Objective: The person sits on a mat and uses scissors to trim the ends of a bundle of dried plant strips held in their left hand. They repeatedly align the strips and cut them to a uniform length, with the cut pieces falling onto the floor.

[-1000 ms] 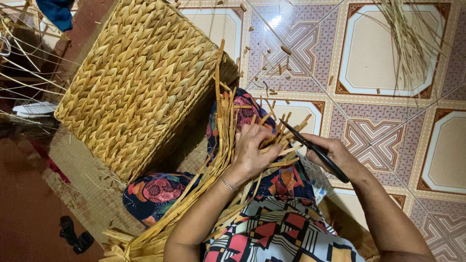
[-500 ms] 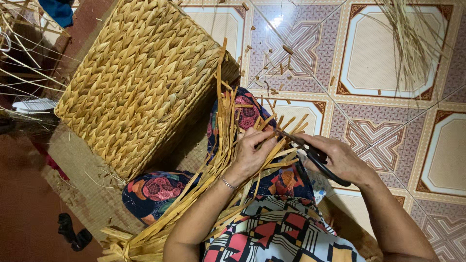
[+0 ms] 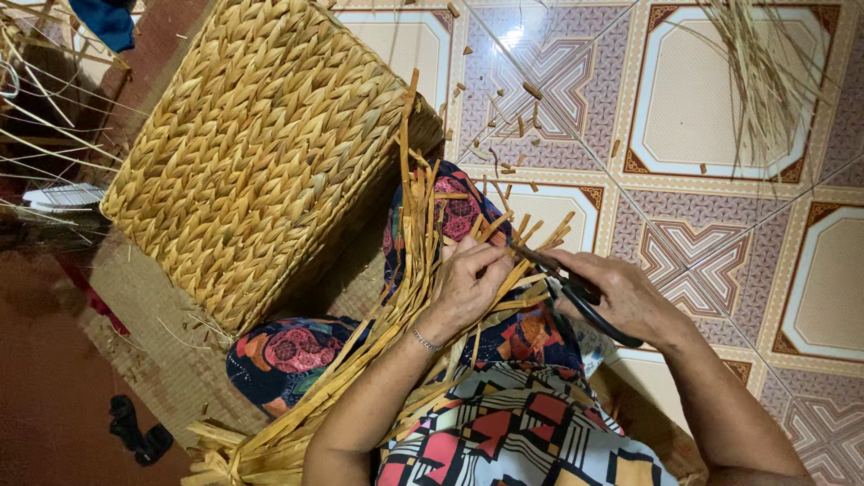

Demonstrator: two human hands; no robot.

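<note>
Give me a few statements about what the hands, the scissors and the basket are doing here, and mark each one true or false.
1. The right hand holds black scissors. True.
2. The left hand rests on the woven basket. False: it grips the straw strips lying over the lap, apart from the basket.
3. The scissor blades point toward the strip ends beside the left hand. True.
4. The tiled floor is swept clean. False: short cut pieces lie scattered on it.
5. The basket stands on the person's right. False: it stands on their left.
</note>
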